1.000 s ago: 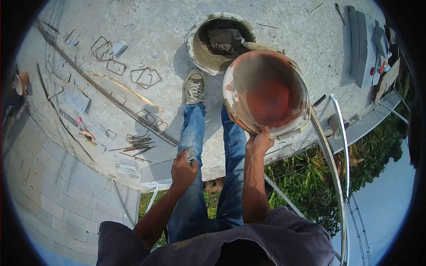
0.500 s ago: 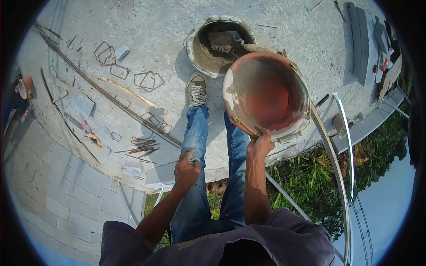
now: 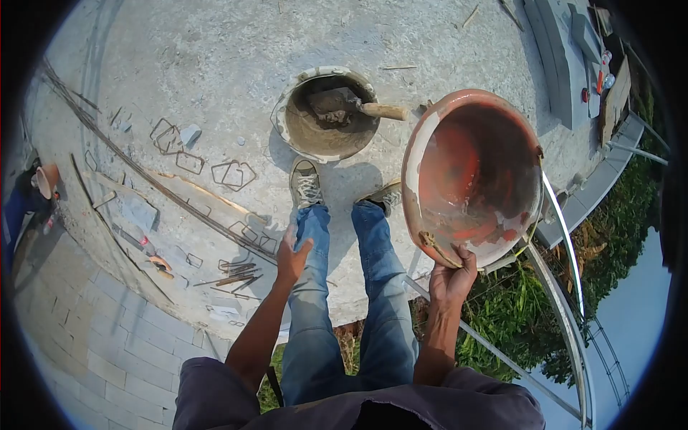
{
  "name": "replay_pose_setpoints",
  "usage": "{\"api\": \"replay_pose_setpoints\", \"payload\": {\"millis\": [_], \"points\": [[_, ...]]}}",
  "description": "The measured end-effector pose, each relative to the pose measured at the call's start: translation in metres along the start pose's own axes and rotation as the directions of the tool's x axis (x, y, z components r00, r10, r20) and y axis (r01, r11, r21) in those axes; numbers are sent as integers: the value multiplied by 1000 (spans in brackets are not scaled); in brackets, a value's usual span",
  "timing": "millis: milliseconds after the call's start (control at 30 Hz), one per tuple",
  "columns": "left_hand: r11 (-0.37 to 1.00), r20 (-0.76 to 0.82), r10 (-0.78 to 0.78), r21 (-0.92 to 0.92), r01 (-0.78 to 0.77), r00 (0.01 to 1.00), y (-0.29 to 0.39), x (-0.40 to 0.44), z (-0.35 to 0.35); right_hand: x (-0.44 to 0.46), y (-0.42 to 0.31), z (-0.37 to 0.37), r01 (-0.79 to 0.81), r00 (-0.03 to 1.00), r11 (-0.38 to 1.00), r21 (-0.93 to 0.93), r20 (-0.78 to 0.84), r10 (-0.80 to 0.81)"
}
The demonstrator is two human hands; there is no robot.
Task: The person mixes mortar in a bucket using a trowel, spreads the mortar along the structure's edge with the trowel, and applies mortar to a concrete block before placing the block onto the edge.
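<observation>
My right hand (image 3: 454, 276) grips the near rim of a reddish bucket (image 3: 413, 168), thumb inside the lip. The bucket is tilted, its mouth facing me, and its wet inside shows grey smears and no visible load. My left hand (image 3: 292, 259) hangs beside my left knee with fingers extended and thumb apart, holding nothing. On the concrete in front of my shoes stands another bucket (image 3: 288, 129), with grey mortar in it. A trowel (image 3: 385, 111) rests in that one, its wooden handle jutting over the right rim.
Bent wire stirrups (image 3: 233, 174) and long steel bars (image 3: 193, 204) lie on the left. Grey blocks (image 3: 562, 64) are at the upper right. A metal rail (image 3: 566, 236) and plants (image 3: 516, 308) border the slab's right edge. Another person (image 3: 21, 208) is at the far left.
The reddish bucket has moved right and tilted more toward me, uncovering the trowel handle and my right shoe. My left hand's fingers have straightened beside the knee. The view has shifted.
</observation>
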State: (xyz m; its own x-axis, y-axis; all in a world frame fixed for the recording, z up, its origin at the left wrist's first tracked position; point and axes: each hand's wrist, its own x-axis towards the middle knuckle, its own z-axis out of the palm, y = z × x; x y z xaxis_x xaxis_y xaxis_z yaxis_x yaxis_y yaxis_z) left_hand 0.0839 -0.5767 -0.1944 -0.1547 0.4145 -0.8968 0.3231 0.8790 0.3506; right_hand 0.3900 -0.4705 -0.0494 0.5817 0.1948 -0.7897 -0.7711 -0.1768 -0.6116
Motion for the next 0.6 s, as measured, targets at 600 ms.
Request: {"api": "replay_pose_setpoints", "payload": {"millis": [600], "points": [[377,62,126,-926,10,990,77,227,62,303,120,169,-300,878,947,-113,354,321]]}}
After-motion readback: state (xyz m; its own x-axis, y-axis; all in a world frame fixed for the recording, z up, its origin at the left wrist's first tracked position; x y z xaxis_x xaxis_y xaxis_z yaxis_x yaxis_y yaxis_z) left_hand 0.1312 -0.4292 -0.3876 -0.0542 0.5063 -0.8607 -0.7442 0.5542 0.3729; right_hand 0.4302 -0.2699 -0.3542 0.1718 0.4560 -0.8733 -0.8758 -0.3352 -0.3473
